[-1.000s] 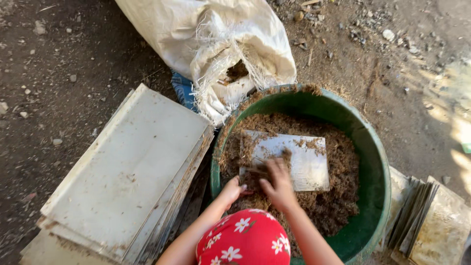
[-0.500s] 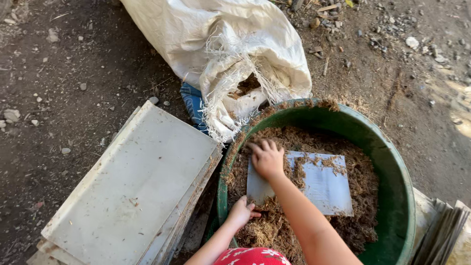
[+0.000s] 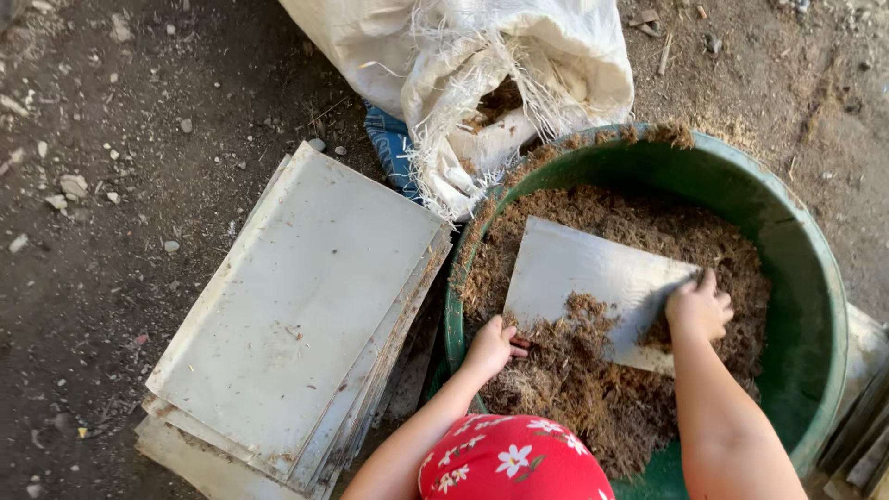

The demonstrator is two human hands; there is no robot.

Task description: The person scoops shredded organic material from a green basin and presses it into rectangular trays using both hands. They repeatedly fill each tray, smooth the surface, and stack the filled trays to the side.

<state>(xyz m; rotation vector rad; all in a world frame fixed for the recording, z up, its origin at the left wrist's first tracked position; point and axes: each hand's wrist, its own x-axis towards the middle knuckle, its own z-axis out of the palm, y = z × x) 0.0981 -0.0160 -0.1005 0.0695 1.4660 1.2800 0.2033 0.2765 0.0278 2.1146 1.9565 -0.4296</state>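
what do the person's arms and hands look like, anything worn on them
Both arms are bare from the hands up, with no gloves, rings, watch or bands visible on the left hand or the right hand. No sleeve reaches the forearms. Between the arms shows red cloth with white flowers. Bits of brown fibre cling to the fingers.

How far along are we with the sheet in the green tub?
Done: a pale sheet lies on the brown fibre in the green tub. In hand: the right hand is at the sheet's far edge, the left hand at its near corner, some fibre on top. Left: the sheet is mostly bare; a stack of sheets waits beside the tub.
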